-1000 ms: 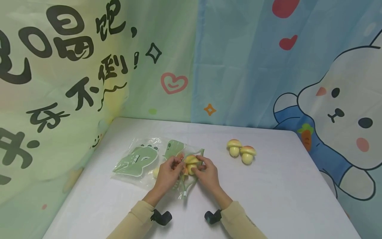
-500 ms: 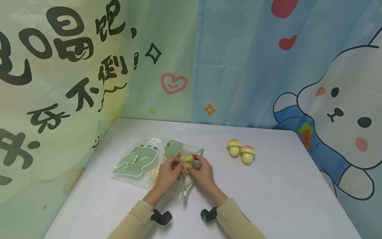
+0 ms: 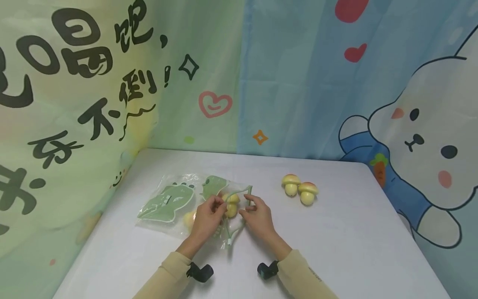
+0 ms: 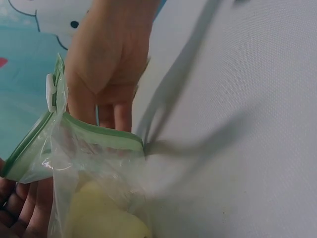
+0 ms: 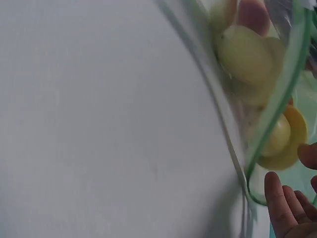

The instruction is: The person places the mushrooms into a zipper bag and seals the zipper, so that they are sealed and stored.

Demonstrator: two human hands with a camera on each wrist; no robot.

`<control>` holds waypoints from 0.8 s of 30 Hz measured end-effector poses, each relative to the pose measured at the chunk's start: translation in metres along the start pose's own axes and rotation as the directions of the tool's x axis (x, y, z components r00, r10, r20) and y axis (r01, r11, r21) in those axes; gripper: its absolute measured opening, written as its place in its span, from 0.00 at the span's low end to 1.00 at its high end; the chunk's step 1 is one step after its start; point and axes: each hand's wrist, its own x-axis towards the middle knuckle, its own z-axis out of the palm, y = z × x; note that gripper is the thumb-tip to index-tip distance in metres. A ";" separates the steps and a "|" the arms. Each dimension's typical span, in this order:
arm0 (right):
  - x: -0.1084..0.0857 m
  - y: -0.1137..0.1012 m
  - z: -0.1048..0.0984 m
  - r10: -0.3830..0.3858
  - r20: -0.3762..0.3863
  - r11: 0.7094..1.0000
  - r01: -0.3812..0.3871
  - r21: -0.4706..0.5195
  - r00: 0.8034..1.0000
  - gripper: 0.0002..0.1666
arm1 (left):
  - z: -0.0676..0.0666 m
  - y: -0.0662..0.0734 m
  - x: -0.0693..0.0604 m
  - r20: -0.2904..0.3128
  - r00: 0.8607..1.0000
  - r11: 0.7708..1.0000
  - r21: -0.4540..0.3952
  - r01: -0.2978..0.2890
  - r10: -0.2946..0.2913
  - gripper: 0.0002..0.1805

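In the head view, a clear zip bag is pinched near its mouth by the left hand, while the unclenched right hand is seen beside a bagged toy mushroom. From the left wrist, a green zip strip is shown; from the right, the mushroom is seen near parted fingertips.

Clear green-rimmed bag, mouth open, yellow toy mushrooms inside

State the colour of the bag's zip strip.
The zip strip is green, clearest in the left wrist view.
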 end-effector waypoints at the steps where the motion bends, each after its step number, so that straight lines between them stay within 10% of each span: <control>1: 0.001 0.000 -0.004 0.007 -0.017 1.000 -0.006 0.006 1.000 0.30 | 0.000 0.000 0.000 0.001 1.000 1.000 -0.001 0.001 -0.001 0.03; 24: 0.016 0.058 -0.136 -0.053 -0.367 0.971 -0.038 -0.235 0.929 0.24 | -0.006 0.004 -0.004 -0.002 1.000 1.000 -0.026 0.008 -0.008 0.02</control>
